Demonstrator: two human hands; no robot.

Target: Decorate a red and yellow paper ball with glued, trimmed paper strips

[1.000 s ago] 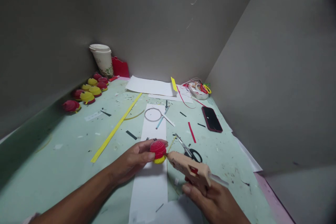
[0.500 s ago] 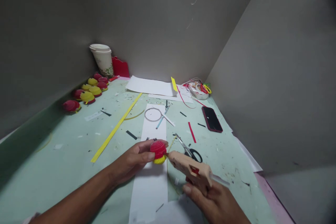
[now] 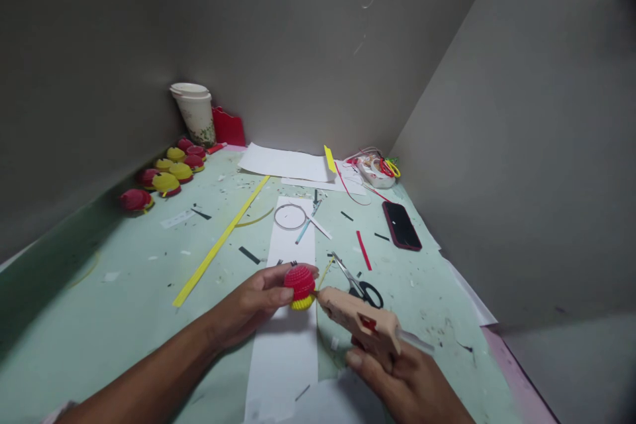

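Between the thumb and fingers of my left hand (image 3: 258,298) is a small domed paper piece (image 3: 299,283), ridged red on top with a yellow band below. Small dark strips stick up at its far edge. My right hand (image 3: 405,371) is wrapped around the handle of a beige glue gun (image 3: 360,318), with a clear glue stick poking out of its back. The nozzle touches or nearly touches the right side of the dome, close to where red meets yellow. Scissors (image 3: 360,285) with black handles lie just beyond the glue gun.
Several red and yellow domes (image 3: 166,183) line the left wall near a paper cup (image 3: 193,112). A yellow strip (image 3: 223,238), a ring (image 3: 290,216) and a red strip (image 3: 364,250) lie on the green table. A phone (image 3: 401,225) rests at right, with white sheets (image 3: 288,162) at the back.
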